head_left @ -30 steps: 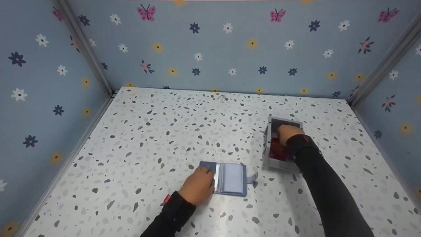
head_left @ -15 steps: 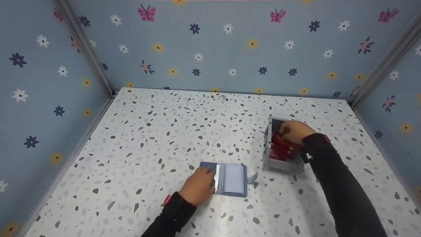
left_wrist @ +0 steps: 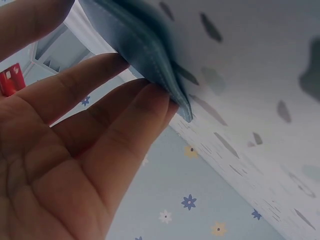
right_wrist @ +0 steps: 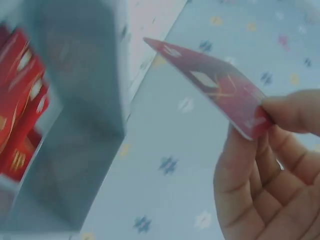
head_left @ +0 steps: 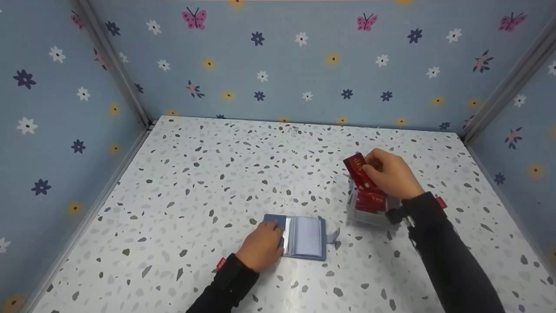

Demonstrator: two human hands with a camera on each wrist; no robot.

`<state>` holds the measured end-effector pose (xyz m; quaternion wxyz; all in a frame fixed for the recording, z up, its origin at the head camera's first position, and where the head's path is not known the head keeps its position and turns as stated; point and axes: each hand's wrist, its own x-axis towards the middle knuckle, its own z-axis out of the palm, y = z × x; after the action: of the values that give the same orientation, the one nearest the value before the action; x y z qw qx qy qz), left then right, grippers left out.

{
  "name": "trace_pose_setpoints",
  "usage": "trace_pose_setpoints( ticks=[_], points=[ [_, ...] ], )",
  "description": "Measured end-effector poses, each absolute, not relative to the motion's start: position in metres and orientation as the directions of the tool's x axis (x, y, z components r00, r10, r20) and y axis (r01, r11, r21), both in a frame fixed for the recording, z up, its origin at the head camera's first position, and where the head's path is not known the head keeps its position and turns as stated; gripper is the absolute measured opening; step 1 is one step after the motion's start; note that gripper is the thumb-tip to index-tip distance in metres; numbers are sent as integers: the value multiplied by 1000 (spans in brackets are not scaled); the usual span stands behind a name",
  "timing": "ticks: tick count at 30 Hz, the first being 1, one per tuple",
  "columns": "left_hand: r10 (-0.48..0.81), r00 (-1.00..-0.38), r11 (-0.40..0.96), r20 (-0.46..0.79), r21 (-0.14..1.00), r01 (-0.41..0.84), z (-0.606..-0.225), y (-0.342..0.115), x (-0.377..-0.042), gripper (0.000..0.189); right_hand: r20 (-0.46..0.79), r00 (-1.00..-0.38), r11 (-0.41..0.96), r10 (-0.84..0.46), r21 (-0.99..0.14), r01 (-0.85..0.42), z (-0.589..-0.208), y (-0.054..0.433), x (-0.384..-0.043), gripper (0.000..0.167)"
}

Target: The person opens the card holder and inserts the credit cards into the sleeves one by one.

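Observation:
My right hand [head_left: 393,174] pinches a dark red bank card [head_left: 359,170] between thumb and fingers, over the far part of a grey box. In the right wrist view the card [right_wrist: 215,82] slants beside the box, its far end free. More red cards [head_left: 370,201] lie in the box [head_left: 369,217]. My left hand [head_left: 262,245] rests on the blue left cover [head_left: 275,219] of a small card holder, which lies spread on the table with its clear sleeves [head_left: 308,235] showing. Seen from the left wrist, its relaxed fingertips press at the stitched cover edge [left_wrist: 150,47].
A snap strap [head_left: 333,236] sticks out from the holder's right side, towards the box. The white speckled table [head_left: 226,165] is enclosed by blue flowered panels [head_left: 278,56] at the back and both sides.
My right hand has risen from inside the box and lifted a red card above the rim. The left hand and the card holder have stayed in place.

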<state>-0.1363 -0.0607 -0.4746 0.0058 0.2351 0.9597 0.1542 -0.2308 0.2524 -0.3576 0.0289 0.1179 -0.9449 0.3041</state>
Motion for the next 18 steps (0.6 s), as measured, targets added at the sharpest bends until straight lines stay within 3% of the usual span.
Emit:
trace_pose_setpoints(
  ticks=[5, 10, 18],
  points=[
    [445, -894, 841, 39, 325, 433, -474, -60, -137, 44, 186, -953, 617, -240, -729, -298, -366, 218, -214, 9],
    [435, -900, 839, 37, 347, 420, -475, -60, -137, 44, 118, -949, 424, -293, -873, -240, -387, 189, -203, 9],
    [425, -905, 846, 12, 351, 402, -475, -60, -138, 44, 16, -944, 288, -331, -951, -117, -433, 156, -184, 11]
  ],
)
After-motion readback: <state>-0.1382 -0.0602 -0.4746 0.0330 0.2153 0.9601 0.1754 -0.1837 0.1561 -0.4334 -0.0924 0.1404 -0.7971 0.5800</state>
